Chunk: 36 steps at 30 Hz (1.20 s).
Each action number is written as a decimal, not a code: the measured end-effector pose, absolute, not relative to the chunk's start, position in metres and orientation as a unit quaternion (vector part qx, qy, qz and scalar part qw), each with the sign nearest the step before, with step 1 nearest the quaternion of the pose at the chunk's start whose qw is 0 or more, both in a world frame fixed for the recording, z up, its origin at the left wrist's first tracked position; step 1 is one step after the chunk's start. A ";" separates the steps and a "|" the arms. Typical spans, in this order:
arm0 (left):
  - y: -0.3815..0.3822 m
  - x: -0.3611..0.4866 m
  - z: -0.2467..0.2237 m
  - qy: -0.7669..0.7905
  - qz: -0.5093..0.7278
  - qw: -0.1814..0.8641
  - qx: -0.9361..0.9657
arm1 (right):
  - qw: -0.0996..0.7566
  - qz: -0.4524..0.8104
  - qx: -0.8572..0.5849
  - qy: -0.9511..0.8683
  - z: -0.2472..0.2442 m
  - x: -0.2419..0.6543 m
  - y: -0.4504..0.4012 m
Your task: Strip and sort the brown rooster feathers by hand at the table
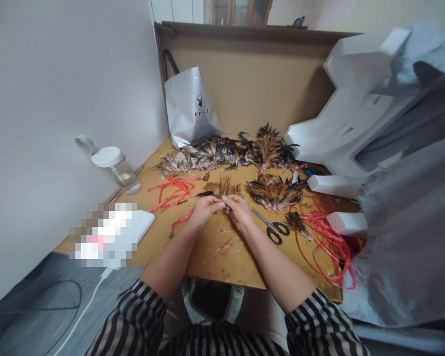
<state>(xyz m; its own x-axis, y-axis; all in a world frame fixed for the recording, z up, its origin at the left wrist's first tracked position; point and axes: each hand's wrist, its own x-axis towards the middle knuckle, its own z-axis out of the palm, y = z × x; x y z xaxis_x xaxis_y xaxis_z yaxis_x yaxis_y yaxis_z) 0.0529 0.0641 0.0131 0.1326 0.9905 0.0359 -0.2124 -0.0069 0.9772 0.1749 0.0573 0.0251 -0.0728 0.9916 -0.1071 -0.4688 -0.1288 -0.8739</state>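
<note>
Brown feathers fan upward in a small bunch (225,185) at the middle of the table. My left hand (206,207) pinches its base from the left, and my right hand (238,207) pinches it from the right. The fingertips meet and hide the quill ends. Scissors (269,225) with black handles lie beside my right wrist, blades toward the hand. Red plastic strips (176,189) are spread to the left of my left hand. Close beyond my right hand rests a larger feather bundle (276,190) with red ties at its base.
Feather piles (215,153) line the back, before a silver bag (193,109) and a cardboard panel (259,79). A lidded jar (114,165) and a phone (144,222) are at left. White foam (319,133) and red strips (332,242) border the right, near a feather tuft (297,225).
</note>
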 end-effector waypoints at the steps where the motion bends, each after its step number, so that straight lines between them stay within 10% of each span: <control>1: 0.063 0.053 0.014 0.404 0.525 0.569 0.487 | 0.562 0.658 -0.376 -0.331 0.026 0.175 0.056; 22: 0.065 0.055 0.009 0.449 0.566 0.437 0.537 | 0.552 0.204 -0.649 -0.482 0.029 0.304 0.061; 36: 0.066 0.053 0.009 0.457 0.573 0.427 0.529 | 0.256 0.084 -0.828 -0.493 0.026 0.307 0.056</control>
<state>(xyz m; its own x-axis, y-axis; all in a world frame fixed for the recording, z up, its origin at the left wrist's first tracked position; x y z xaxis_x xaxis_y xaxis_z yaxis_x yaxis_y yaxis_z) 0.0533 0.0658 0.0086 -0.0757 0.9735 0.2158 -0.0056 -0.2168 0.9762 0.3074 0.0562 0.0262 0.5008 0.8581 0.1132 0.7724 -0.3840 -0.5059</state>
